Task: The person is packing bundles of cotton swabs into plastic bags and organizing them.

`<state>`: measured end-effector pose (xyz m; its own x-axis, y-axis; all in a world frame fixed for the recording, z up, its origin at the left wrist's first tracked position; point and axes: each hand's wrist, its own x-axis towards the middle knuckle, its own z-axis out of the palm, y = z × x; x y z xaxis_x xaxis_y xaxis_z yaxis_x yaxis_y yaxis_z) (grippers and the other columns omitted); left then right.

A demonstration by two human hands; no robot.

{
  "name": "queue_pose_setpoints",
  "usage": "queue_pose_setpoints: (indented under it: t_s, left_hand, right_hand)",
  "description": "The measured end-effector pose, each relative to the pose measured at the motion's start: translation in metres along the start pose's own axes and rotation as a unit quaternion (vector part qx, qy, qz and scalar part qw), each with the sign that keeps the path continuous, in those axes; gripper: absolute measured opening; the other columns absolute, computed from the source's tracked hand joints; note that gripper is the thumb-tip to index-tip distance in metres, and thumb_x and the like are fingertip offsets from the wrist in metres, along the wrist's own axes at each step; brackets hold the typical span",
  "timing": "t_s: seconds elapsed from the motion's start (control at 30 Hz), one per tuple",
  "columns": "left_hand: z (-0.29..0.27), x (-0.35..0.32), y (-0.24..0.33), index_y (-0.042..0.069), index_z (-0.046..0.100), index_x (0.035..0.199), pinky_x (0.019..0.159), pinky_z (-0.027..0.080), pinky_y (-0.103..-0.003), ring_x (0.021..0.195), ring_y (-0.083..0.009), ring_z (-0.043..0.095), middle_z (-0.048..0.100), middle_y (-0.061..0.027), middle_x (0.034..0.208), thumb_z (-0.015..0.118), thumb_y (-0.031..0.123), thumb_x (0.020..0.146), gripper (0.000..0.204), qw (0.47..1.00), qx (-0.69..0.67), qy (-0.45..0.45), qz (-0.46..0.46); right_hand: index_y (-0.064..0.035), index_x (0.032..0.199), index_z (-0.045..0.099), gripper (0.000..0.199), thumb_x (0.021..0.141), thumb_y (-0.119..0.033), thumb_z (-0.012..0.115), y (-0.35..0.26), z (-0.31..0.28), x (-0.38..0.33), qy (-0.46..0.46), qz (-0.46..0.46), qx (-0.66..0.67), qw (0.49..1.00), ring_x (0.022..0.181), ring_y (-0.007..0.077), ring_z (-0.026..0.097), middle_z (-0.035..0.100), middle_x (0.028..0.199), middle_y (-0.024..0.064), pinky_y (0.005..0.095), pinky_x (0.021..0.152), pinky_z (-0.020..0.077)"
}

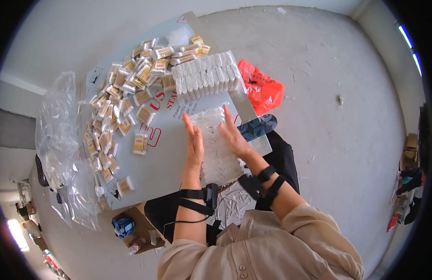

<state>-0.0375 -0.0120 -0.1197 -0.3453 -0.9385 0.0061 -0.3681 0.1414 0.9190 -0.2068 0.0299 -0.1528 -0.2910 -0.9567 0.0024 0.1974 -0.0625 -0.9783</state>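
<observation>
Clear plastic film forms a large crumpled bag [59,135] at the left end of the table [171,163], partly hanging over its edge. To the right of the bag, small packets of cotton swabs [120,79] lie in a loose, curved heap; several show yellow labels. One labelled packet [140,143] lies apart from the heap, on the bare tabletop. Below the table edge, an open cardboard box [150,232] stands on the floor [332,154] and contains a blue article [123,227].

The left hand [195,144] is positioned along the left side of a white rectangular pack [211,144], fingers extended and pointing away from the body. The pack is located at the near table edge, directly in front of the person; its surface is uneven. Beyond it, a clear bag of white bundles [206,72], stacked in rows, rests on the table beside the heap. The right hand [233,135] is positioned along the pack's right side, fingers extended, thumb toward the upper face. Neither hand is closed; the pack is located between the two palms. Black straps [274,189] encircle both forearms.

Right of the bundles, a red plastic bag [265,88] lies at the table's right edge.
</observation>
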Motion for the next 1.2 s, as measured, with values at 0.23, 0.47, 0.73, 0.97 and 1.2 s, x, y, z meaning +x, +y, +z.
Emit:
queue_pose_setpoints:
  t_s: [0.23, 0.47, 0.73, 0.97, 1.2]
  left_hand:
    - [0.006, -0.001, -0.034, 0.002, 0.002, 0.153, 0.119, 0.003, -0.038, 0.149, -0.0259, 0.003, 0.003, -0.0147, 0.161, 0.026, 0.052, 0.102, 0.076, 0.934, -0.341, 0.107, -0.022]
    - [0.0, -0.017, -0.033, 0.006, 0.0, 0.154, 0.119, 0.002, -0.038, 0.148, -0.0237, 0.0, -0.004, -0.0131, 0.161, 0.019, 0.065, 0.097, 0.084, 0.973, -0.231, 0.019, -0.01]
    - [0.009, -0.078, -0.028, 0.007, -0.002, 0.154, 0.119, 0.002, -0.039, 0.148, -0.0231, 0.001, -0.002, -0.0105, 0.162, 0.018, 0.069, 0.095, 0.088, 0.974, -0.224, -0.041, -0.019]
    - [-0.004, -0.074, -0.013, 0.004, 0.003, 0.153, 0.118, 0.008, -0.039, 0.148, -0.0266, 0.007, 0.005, -0.015, 0.161, 0.023, 0.064, 0.097, 0.085, 0.983, -0.183, -0.029, -0.01]
    - [0.012, -0.101, 0.029, 0.003, 0.025, 0.15, 0.116, 0.013, -0.054, 0.146, -0.0326, 0.019, 0.021, -0.0166, 0.157, 0.042, 0.056, 0.096, 0.078, 0.92, 0.368, -0.05, 0.128]
  right_hand:
    - [-0.0003, 0.152, 0.0, 0.078, 0.102, -0.051, 0.03, 0.008, -0.018, 0.013, -0.076, 0.025, 0.025, 0.996, 0.148, 0.0235, -0.001, 0.001, 0.161, 0.0147, 0.0332, 0.118, 0.0019]
    - [-0.0046, 0.154, -0.002, 0.079, 0.101, -0.054, 0.031, 0.002, -0.005, 0.001, -0.149, 0.024, 0.005, 0.989, 0.148, 0.0216, -0.002, -0.001, 0.162, 0.0102, 0.0344, 0.118, 0.001]
    - [-0.0021, 0.153, 0.0, 0.075, 0.103, -0.05, 0.027, 0.0, -0.017, -0.06, -0.18, 0.012, -0.049, 0.982, 0.148, 0.0224, 0.0, 0.001, 0.161, 0.0115, 0.0341, 0.118, 0.0018]
    - [-0.0015, 0.153, 0.002, 0.077, 0.102, -0.049, 0.035, -0.019, -0.02, -0.057, -0.169, 0.008, -0.068, 0.983, 0.148, 0.0241, 0.004, 0.006, 0.16, 0.0156, 0.0337, 0.118, 0.0056]
    - [-0.0039, 0.151, 0.021, 0.077, 0.092, -0.039, 0.055, -0.054, 0.005, -0.087, -0.109, -0.132, -0.481, 0.86, 0.146, 0.0317, 0.018, 0.02, 0.157, 0.0187, 0.0445, 0.119, 0.009]
